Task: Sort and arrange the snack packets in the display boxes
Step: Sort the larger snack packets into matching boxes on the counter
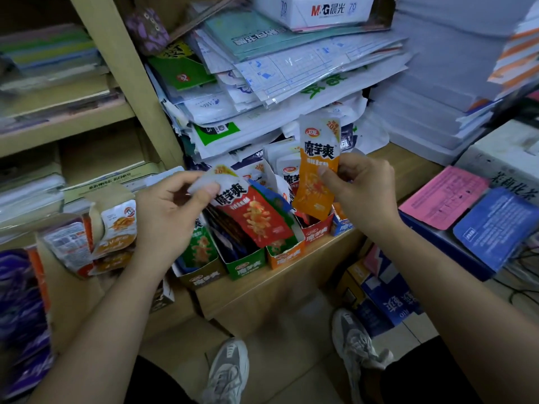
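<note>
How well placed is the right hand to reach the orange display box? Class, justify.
Probably yes: the right hand, holding an orange packet, hovers near the orange display box. But the red packet in the left hand leans across that box and may block its mouth.

A beige shelving unit [125,83] is standing on the left, its shelves holding stacked books and papers [52,56]. Plastic-wrapped stationery packs [291,68] are piling against it on a wooden counter [414,161], white paper reams [437,83] are rising at the counter's back right corner, and a beige floor [291,368] is showing below
</note>
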